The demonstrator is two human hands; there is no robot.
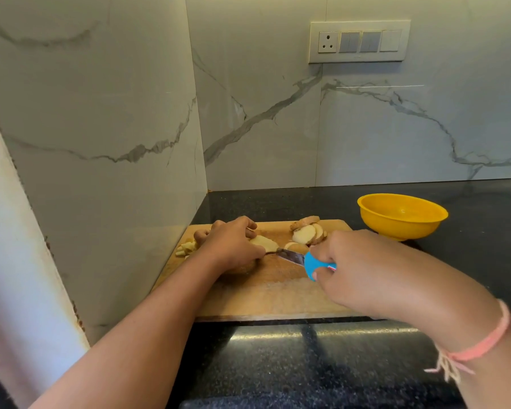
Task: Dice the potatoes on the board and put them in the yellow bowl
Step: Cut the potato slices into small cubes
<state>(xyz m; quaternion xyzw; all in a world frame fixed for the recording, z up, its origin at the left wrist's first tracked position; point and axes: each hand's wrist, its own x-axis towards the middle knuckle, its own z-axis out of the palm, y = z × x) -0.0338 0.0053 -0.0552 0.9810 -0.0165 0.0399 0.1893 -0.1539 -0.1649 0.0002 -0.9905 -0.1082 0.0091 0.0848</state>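
Fingers (244, 225) of left hand (233, 246) curl onto potato slices (264, 244) mid board (263, 299); right hand (354, 270) grips knife (291, 256) (blue handle). I'd keep tips tucked, short strokes.

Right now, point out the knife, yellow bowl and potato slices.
knife (291, 257), head view, blade.
yellow bowl (396, 226), head view, outer wall.
potato slices (304, 234), head view, front slice's cut face.

Black speckled counter (307, 364), glossy, w/ light reflections near its front edge. Behind the counter: white marble-look backsplash (366, 128), grey veins. Same tile on side wall (101, 113) left of counter. Switch panel (359, 41) high above counter's back edge, incl. one socket (327, 42) and grey switches.
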